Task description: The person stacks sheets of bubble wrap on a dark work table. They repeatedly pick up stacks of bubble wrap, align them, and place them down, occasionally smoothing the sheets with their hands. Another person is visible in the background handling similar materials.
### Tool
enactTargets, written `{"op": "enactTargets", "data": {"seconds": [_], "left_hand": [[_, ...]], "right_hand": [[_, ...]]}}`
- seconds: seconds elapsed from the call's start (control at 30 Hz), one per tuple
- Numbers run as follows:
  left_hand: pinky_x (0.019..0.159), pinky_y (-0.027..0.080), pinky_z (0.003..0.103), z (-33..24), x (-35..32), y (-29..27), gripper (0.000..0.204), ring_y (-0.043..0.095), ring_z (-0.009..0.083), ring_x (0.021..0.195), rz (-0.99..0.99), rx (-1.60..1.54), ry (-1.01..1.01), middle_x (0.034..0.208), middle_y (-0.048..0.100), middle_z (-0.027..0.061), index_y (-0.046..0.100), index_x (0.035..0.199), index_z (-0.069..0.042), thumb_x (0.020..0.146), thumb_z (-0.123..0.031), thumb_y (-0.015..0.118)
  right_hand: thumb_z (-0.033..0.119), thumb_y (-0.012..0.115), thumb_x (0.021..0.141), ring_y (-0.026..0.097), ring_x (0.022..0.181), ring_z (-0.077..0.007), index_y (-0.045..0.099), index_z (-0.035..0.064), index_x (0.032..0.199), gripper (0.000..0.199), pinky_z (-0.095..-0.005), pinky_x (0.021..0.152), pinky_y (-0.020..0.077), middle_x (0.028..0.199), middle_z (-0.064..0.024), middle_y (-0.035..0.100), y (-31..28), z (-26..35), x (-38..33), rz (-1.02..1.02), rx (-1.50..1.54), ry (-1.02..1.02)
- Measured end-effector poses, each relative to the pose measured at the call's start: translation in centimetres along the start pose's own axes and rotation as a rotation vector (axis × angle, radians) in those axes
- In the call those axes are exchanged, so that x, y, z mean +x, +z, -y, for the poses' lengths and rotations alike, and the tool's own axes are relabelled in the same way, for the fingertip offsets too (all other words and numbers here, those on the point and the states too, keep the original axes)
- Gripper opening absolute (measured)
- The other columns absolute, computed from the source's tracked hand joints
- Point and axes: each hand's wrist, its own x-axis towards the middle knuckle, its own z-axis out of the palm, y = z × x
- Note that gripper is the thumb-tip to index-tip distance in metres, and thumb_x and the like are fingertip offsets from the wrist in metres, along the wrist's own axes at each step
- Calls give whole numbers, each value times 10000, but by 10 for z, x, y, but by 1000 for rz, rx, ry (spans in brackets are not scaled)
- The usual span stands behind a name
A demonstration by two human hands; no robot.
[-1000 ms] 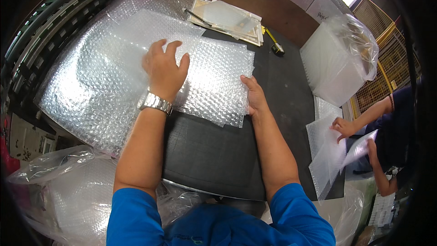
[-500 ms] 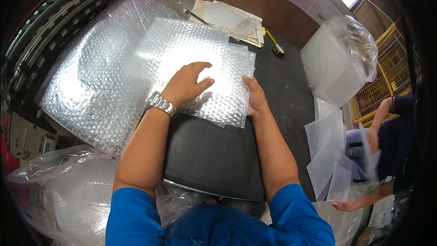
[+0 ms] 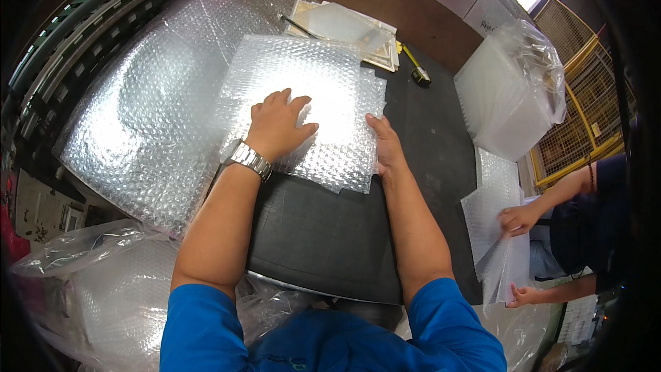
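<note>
A loose stack of clear bubble wrap sheets lies in front of me, its edges stepped at the right side. My left hand rests on the top sheet with its fingers spread, a metal watch on the wrist. At the stack's right edge is my right hand, its thumb over the edge and its other fingers partly hidden, closed on the sheets. To the left, a large sheet of bubble wrap passes under or beside the stack; glare hides where they meet.
Beyond the stack lie flat framed panels and a yellow tape measure. A bagged block of clear sheets stands at right on the black tabletop. A co-worker's hands handle bubble wrap there. Rollers line the left.
The top sheet has shifted right and slightly toward me. My left hand's fingers have spread and flattened on it; my right hand stays put. The co-worker's upper hand has come down onto their sheets.
</note>
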Motion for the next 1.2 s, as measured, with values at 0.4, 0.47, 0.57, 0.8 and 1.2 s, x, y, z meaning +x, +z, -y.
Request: {"op": "enactTargets", "data": {"seconds": [0.4, 0.47, 0.57, 0.8, 1.2], "left_hand": [[976, 313, 439, -1, 0, 5, 495, 397, 323, 1183, 1, -155, 155, 1258, 461, 166, 524, 1184, -126, 775, -399, 580], [974, 326, 420, 0, 1, 4, 474, 415, 318, 1166, -20, -194, 176, 1233, 480, 165, 524, 1179, -109, 786, -368, 582], [952, 362, 388, -1, 2, 3, 442, 455, 307, 1124, -104, -334, 183, 1182, 510, 161, 526, 1168, -84, 798, -320, 584], [870, 418, 378, -3, 3, -1, 366, 519, 307, 1010, -186, -469, 181, 1079, 545, 159, 556, 1102, -71, 804, -283, 580], [835, 439, 363, -5, 3, -2, 358, 535, 293, 977, -191, -515, 166, 1061, 551, 149, 564, 1088, -66, 800, -279, 573]], "right_hand": [[132, 606, 813, 528, 1017, -258, 249, 23, 1294, 608, -405, 805, 499, 1159, -165, 467, 2, 0, -1, 10, 11, -12], [128, 604, 814, 531, 1013, -260, 248, 21, 1294, 607, -404, 804, 499, 1157, -166, 468, 1, -1, 0, 18, 19, -16], [131, 604, 813, 529, 1014, -262, 247, 17, 1294, 610, -401, 802, 500, 1155, -168, 469, 0, 0, 1, 31, 14, -16], [145, 591, 823, 540, 1002, -265, 264, 11, 1284, 581, -401, 802, 505, 1141, -175, 480, 1, -1, 1, 4, -18, -19], [130, 597, 814, 527, 1018, -280, 226, 18, 1306, 626, -417, 807, 498, 1161, -181, 464, -1, -1, 1, 16, -7, -13]]}}
